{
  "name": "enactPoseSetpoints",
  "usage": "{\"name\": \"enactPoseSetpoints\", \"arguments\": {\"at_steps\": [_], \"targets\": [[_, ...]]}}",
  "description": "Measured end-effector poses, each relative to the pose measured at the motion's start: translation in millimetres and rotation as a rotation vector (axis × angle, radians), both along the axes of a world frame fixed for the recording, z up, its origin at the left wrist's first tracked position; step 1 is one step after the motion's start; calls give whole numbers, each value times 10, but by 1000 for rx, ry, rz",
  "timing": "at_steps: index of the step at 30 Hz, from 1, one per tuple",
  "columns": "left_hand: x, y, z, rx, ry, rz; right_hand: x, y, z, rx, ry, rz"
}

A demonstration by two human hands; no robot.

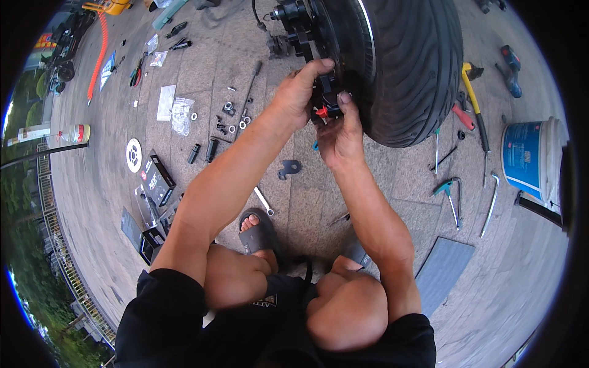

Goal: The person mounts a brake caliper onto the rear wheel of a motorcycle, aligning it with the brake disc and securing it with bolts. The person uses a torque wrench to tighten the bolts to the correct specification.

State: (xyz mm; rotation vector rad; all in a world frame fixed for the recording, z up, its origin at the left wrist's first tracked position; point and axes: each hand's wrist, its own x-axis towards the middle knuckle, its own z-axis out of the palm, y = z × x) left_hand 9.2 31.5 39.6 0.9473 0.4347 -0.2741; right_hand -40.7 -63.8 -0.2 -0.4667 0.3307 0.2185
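Note:
My left hand point(294, 93) and my right hand point(341, 140) grip a black brake caliper point(330, 109) from its two sides, close to the wheel. A small red piece point(321, 111) shows on the caliper between my fingers. Both thumbs press on its top, while several fingertips are hidden beneath it. Right beside my right hand stands a wide black tyre point(417, 67) with wavy tread. Its black rim point(353, 43) faces my left hand, and dark axle parts point(291, 15) extend from it. On the paving below lies a flat dark bracket point(289, 169).
Sockets, nuts and washers point(232, 129) lie on the left, near a ratchet point(256, 69) and a combination wrench point(264, 201). On the right are a yellow-handled hammer point(472, 92), hex keys point(451, 190), a power drill point(510, 67) and a blue-and-white bucket point(531, 156). A grey board point(445, 270) lies near my right elbow.

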Motion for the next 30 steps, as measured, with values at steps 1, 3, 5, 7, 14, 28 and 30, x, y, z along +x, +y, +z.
{"name": "enactPoseSetpoints", "arguments": {"at_steps": [1, 3, 5, 7, 14, 28, 30], "targets": [[-11, -13, 4, 20, -2, 14, -1, -6, -5, 20, 8, -4], [-21, -35, 9, 37, -15, 25, -7, -21, -8, 25, -21, 15], [-32, -48, 6, 20, -33, 20, -21, -29, -4, 22, -28, 21], [-37, -54, -3, 43, -48, 39, -33, -32, 5, 15, -29, 21], [-54, -65, -20, 12, -14, 58, -33, -14, 19, 2, -15, -5], [-112, -53, 113, 100, -63, -12, -5, 0, -34, -40, 24, 28], [-114, -36, 120, 96, -63, -61, -8, -17, -35, -43, 27, 40]]}}
